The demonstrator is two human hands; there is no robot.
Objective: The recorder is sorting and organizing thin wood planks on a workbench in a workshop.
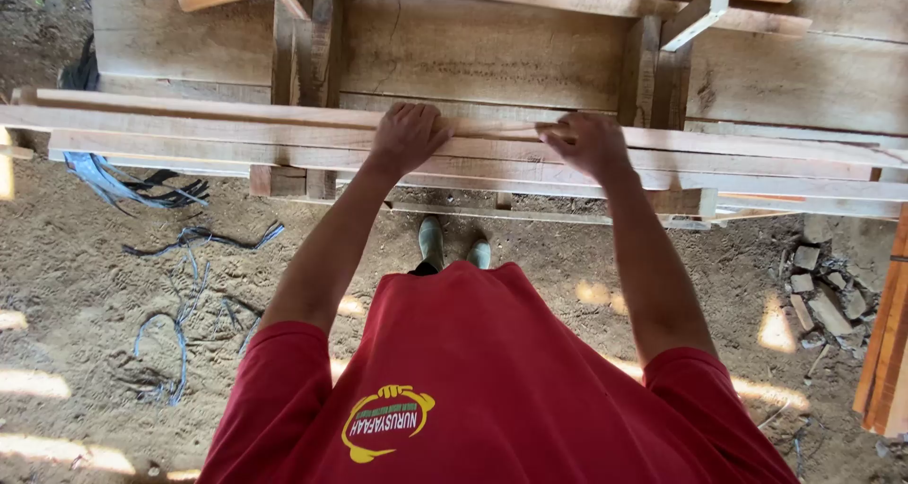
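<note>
Both my arms reach forward over a low stack of long pale wooden planks (pixel 189 129) lying crosswise in front of me. My left hand (pixel 409 134) rests palm down on top of the upper planks, fingers curled over the far edge. My right hand (pixel 586 144) grips a thin wooden strip (pixel 501 128) that lies on the stack between the two hands, fingers closed around its end. My red shirt fills the bottom of the view, and my grey shoes (pixel 454 246) stand on the dirt just short of the stack.
Wider boards and upright wooden supports (pixel 653 77) stand behind the stack. Blue strapping bands (pixel 180 323) lie tangled on the sandy ground at left. Broken stone pieces (pixel 823 295) and leaning orange-brown planks (pixel 884 352) sit at right.
</note>
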